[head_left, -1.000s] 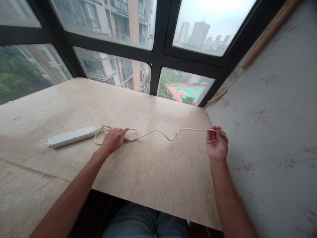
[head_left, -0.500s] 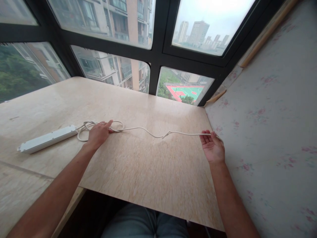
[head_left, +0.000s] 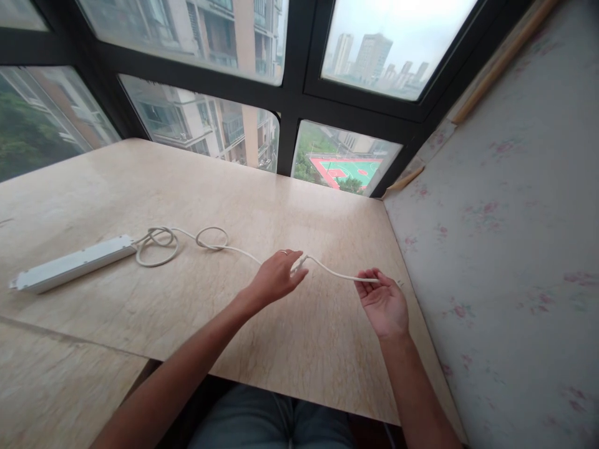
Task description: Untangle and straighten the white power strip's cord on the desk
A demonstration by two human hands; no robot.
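Observation:
A white power strip (head_left: 75, 264) lies top down or on its side at the left; which, I cannot tell. Its white cord (head_left: 241, 251) runs right across the tabletop in loose loops, with a kink or small knot near the middle. My left hand (head_left: 276, 274) is over the cord at that kink, thumb and forefinger apart on either side of it, and the palm hides part of the cord. My right hand (head_left: 384, 302), palm up, is closed on the cord's end; what look like plug prongs poke out past the thumb.
The marble-patterned tabletop (head_left: 299, 337) meets dark-framed windows (head_left: 285, 137) at the back and a flowered wall (head_left: 515, 249) on the right. A seam crosses the top at lower left. My legs (head_left: 276, 418) are below the front edge.
My left hand has left the loops near the strip and moved right to the kink. My right hand has come slightly left and nearer me, and the cord between is slacker.

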